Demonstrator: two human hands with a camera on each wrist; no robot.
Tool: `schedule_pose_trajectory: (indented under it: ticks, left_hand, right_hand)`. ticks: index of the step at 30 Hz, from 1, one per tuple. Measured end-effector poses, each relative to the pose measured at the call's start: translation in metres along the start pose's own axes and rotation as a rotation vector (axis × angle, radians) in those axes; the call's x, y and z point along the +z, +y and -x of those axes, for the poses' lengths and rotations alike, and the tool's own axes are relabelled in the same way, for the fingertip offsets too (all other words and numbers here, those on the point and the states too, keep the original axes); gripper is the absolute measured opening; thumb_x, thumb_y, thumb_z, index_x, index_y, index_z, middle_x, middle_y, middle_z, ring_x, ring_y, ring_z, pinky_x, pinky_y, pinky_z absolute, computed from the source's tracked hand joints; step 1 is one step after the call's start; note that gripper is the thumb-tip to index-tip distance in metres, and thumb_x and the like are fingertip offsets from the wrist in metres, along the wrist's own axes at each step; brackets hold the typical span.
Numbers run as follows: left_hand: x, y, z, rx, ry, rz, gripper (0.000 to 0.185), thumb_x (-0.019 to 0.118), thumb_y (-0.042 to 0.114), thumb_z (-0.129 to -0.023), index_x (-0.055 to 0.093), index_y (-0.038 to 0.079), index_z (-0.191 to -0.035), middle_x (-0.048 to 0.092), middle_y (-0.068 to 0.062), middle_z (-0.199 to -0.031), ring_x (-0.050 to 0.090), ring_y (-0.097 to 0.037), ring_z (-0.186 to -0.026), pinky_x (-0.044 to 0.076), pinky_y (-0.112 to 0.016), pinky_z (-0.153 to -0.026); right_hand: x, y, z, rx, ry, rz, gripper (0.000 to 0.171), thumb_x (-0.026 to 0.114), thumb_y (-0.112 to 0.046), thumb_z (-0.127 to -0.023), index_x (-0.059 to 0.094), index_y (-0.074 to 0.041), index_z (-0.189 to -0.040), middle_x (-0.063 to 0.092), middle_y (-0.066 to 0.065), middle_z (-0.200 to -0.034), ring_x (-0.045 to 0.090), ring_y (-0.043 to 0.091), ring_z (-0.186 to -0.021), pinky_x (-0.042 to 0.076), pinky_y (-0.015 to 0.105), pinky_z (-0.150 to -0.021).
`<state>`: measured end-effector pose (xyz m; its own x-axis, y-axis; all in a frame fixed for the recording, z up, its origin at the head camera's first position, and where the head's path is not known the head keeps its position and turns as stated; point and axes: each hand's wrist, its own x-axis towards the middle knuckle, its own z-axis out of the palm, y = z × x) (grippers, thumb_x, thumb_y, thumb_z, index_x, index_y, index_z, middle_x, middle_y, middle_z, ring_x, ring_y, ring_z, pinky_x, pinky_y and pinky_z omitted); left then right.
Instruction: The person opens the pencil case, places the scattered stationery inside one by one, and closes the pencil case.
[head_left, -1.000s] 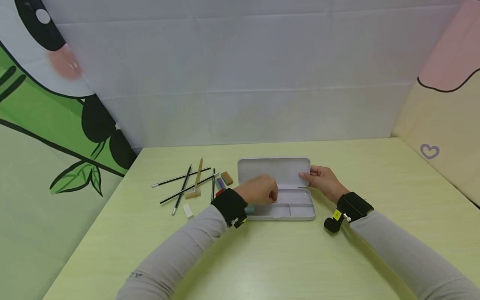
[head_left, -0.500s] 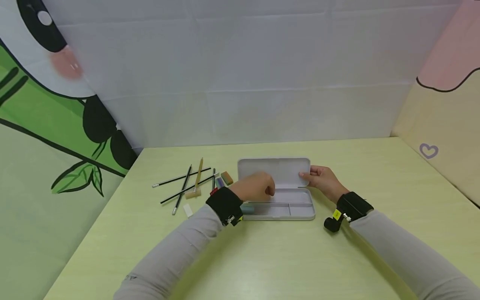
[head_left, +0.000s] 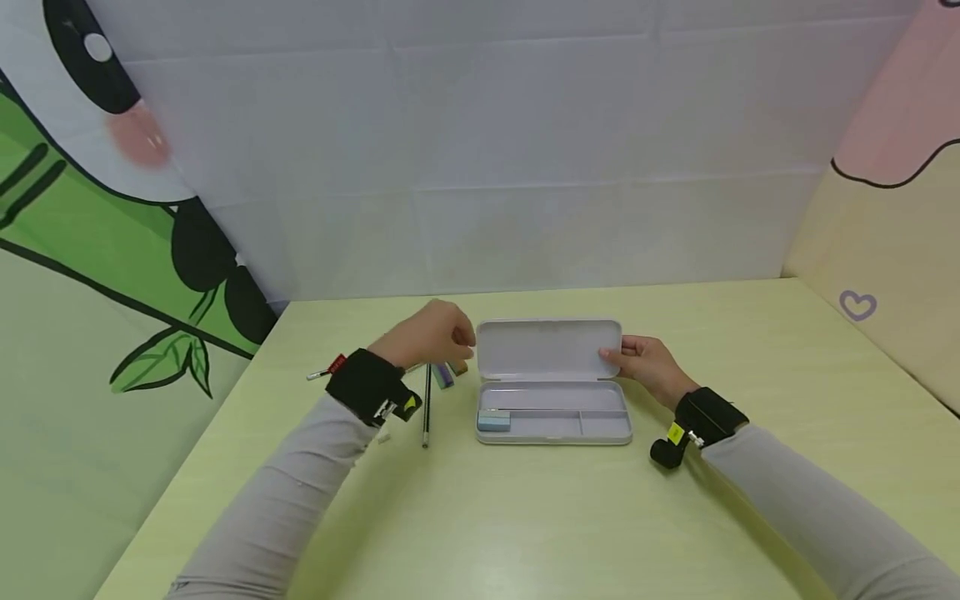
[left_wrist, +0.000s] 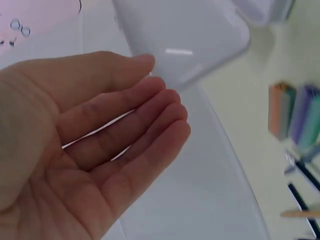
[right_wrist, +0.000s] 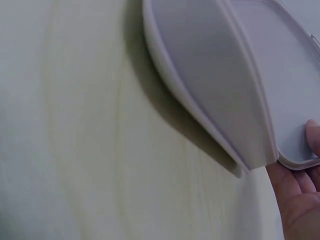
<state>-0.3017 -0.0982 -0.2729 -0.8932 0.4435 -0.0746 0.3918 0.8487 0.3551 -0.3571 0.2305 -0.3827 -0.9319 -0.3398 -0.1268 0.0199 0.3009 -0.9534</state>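
The right hand (head_left: pixel 648 364) pinches the raised lid (head_left: pixel 549 348) of the white pencil case (head_left: pixel 553 422). The left hand (head_left: pixel 429 334), fingers relaxed and empty, hovers above the erasers (head_left: pixel 447 372).

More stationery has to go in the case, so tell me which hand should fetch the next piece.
Probably the left hand: it hovers empty over the erasers and pencils left of the pencil case. The right hand holds the open lid at its right edge, on the far side.
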Motion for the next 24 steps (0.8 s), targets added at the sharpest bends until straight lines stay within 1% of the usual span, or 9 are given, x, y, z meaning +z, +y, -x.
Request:
schedule_pose_trajectory:
  ticks: [3, 6, 9, 10, 12, 13, 16, 19, 24]
  left_hand:
    - [-0.009, -0.015, 0.007, -0.068, 0.032, -0.005, 0.018, 0.066, 0.009, -0.088, 0.074, 0.002, -0.102, 0.072, -0.015, -0.103, 0.067, -0.027, -0.093, 0.055, -0.038, -0.084]
    - [-0.01, -0.032, 0.011, -0.135, 0.049, 0.001, 0.016, 0.066, 0.009, -0.088, 0.074, 0.0, -0.099, 0.072, -0.018, -0.102, 0.066, -0.03, -0.092, 0.054, -0.04, -0.084]
    - [-0.005, -0.05, 0.012, -0.24, 0.056, 0.002, 0.015, 0.065, 0.009, -0.088, 0.075, -0.001, -0.092, 0.072, -0.016, -0.09, 0.064, -0.027, -0.08, 0.053, -0.039, -0.078]
    - [-0.002, -0.055, 0.011, -0.278, 0.065, -0.001, 0.014, 0.064, 0.008, -0.088, 0.074, -0.001, -0.084, 0.07, -0.013, -0.079, 0.061, -0.023, -0.072, 0.051, -0.037, -0.073]
    - [0.004, -0.066, 0.01, -0.344, 0.091, 0.005, 0.023, 0.064, 0.007, -0.087, 0.068, 0.002, -0.065, 0.058, -0.005, -0.059, 0.047, -0.015, -0.056, 0.045, -0.031, -0.063]
    - [0.006, -0.07, 0.01, -0.366, 0.111, 0.002, 0.03, 0.064, 0.006, -0.086, 0.062, 0.005, -0.056, 0.048, -0.001, -0.052, 0.039, -0.012, -0.051, 0.04, -0.028, -0.058]
    - [0.013, -0.08, 0.01, -0.417, 0.165, -0.022, 0.044, 0.064, 0.005, -0.082, 0.041, 0.013, -0.046, 0.026, 0.006, -0.048, 0.024, -0.01, -0.049, 0.029, -0.025, -0.054]
    - [0.016, -0.084, 0.012, -0.465, 0.194, -0.047, 0.042, 0.064, 0.006, -0.081, 0.038, 0.013, -0.049, 0.029, 0.004, -0.05, 0.03, -0.012, -0.05, 0.029, -0.024, -0.053]
    - [0.023, -0.093, 0.01, -0.528, 0.217, -0.013, 0.025, 0.062, 0.005, -0.081, 0.05, 0.006, -0.059, 0.041, -0.002, -0.058, 0.04, -0.017, -0.056, 0.034, -0.025, -0.053]
  right_hand:
    - [0.0, 0.0, 0.0, 0.001, 0.001, 0.003, 0.054, 0.059, -0.022, -0.096, 0.045, 0.011, -0.137, 0.054, 0.027, -0.134, 0.061, -0.006, -0.087, 0.053, 0.015, -0.081]
    - [0.001, -0.001, 0.0, 0.003, 0.007, 0.007, 0.054, 0.059, -0.022, -0.096, 0.045, 0.011, -0.137, 0.053, 0.028, -0.135, 0.061, -0.007, -0.086, 0.053, 0.015, -0.081]
    - [0.001, -0.001, 0.001, 0.006, 0.007, 0.009, 0.054, 0.058, -0.022, -0.096, 0.045, 0.011, -0.137, 0.052, 0.029, -0.136, 0.061, -0.007, -0.086, 0.053, 0.015, -0.081]
    - [0.001, -0.001, 0.001, 0.007, 0.006, 0.009, 0.054, 0.058, -0.022, -0.096, 0.045, 0.011, -0.137, 0.051, 0.029, -0.136, 0.061, -0.007, -0.087, 0.053, 0.015, -0.081]
    - [0.001, -0.001, 0.001, 0.011, 0.006, 0.009, 0.054, 0.058, -0.022, -0.096, 0.045, 0.01, -0.137, 0.051, 0.029, -0.137, 0.061, -0.006, -0.087, 0.053, 0.016, -0.082]
    - [0.001, -0.001, 0.001, 0.014, 0.007, 0.01, 0.053, 0.058, -0.022, -0.096, 0.046, 0.01, -0.137, 0.051, 0.029, -0.137, 0.061, -0.006, -0.087, 0.053, 0.016, -0.082]
    - [0.002, -0.001, 0.001, 0.02, 0.007, 0.008, 0.053, 0.058, -0.022, -0.096, 0.045, 0.01, -0.137, 0.05, 0.029, -0.138, 0.061, -0.005, -0.088, 0.053, 0.016, -0.082]
    - [0.002, -0.001, 0.001, 0.02, 0.008, -0.003, 0.053, 0.058, -0.02, -0.096, 0.045, 0.01, -0.137, 0.051, 0.029, -0.137, 0.061, -0.005, -0.088, 0.054, 0.017, -0.082]
    - [0.001, 0.0, -0.001, 0.012, 0.002, -0.007, 0.053, 0.058, -0.02, -0.096, 0.045, 0.01, -0.137, 0.05, 0.029, -0.138, 0.061, -0.006, -0.088, 0.053, 0.016, -0.082]
